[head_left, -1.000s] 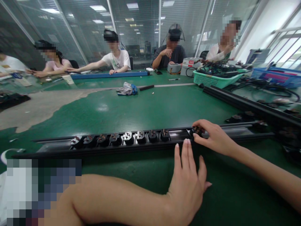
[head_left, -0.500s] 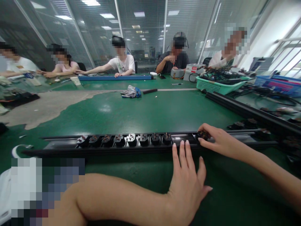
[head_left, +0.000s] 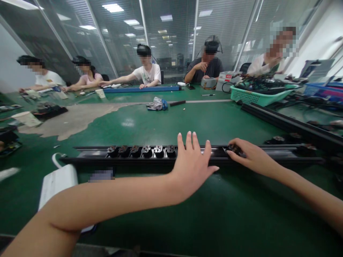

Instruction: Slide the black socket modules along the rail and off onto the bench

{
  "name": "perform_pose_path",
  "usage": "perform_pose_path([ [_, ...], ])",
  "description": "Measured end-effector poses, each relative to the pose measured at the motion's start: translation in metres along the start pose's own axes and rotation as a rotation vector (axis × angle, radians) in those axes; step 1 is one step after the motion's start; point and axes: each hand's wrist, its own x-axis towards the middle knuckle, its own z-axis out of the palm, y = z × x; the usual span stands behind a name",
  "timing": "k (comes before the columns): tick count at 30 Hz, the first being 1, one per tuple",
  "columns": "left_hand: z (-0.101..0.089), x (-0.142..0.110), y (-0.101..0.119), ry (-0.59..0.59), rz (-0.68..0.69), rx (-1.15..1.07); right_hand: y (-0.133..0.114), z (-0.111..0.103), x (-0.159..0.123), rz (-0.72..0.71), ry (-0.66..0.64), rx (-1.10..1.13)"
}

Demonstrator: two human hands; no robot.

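A long black channel rail (head_left: 92, 153) lies across the green table in front of me. Along its left half sits a row of several black socket modules (head_left: 147, 151) with metal contacts on top. My left hand (head_left: 190, 166) is over the rail at the right end of that row, fingers spread, holding nothing; it hides the last modules, and whether it touches them I cannot tell. Farther right, my right hand (head_left: 249, 154) pinches another black socket module (head_left: 233, 149) between thumb and fingers, at the rail's channel.
A white power bank (head_left: 59, 180) with a cable lies by my left forearm. More black rails (head_left: 289, 121) and loose modules (head_left: 277, 140) are at the right. Beyond are a green basket (head_left: 262, 94) of wires, a crumpled glove (head_left: 157, 104) and several people seated across the table.
My left hand has moved left and away from me, from beside the row to over its right end. My right hand keeps its pinch on the module. The camera view has shifted.
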Motion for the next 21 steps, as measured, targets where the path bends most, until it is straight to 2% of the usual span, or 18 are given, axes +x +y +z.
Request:
perform_pose_path([
  [2,0.001,0.003,-0.030,-0.046,0.089,-0.005,0.000,0.000,-0.002,0.012,0.015,0.023],
  [5,0.012,0.007,-0.076,-0.067,0.220,-0.043,0.002,-0.002,-0.004,0.036,0.030,0.056],
  [9,0.031,0.008,-0.115,-0.150,0.178,-0.174,0.007,-0.004,-0.006,0.046,0.017,0.063],
  [14,0.041,0.010,-0.126,-0.286,0.184,-0.351,0.009,-0.004,-0.008,0.046,0.011,0.058],
  [17,0.038,0.013,-0.126,-0.345,0.172,-0.401,0.007,-0.005,-0.007,0.063,0.001,0.059],
  [21,0.027,0.013,-0.124,-0.388,0.119,-0.348,0.005,-0.006,-0.005,0.069,-0.005,0.050],
])
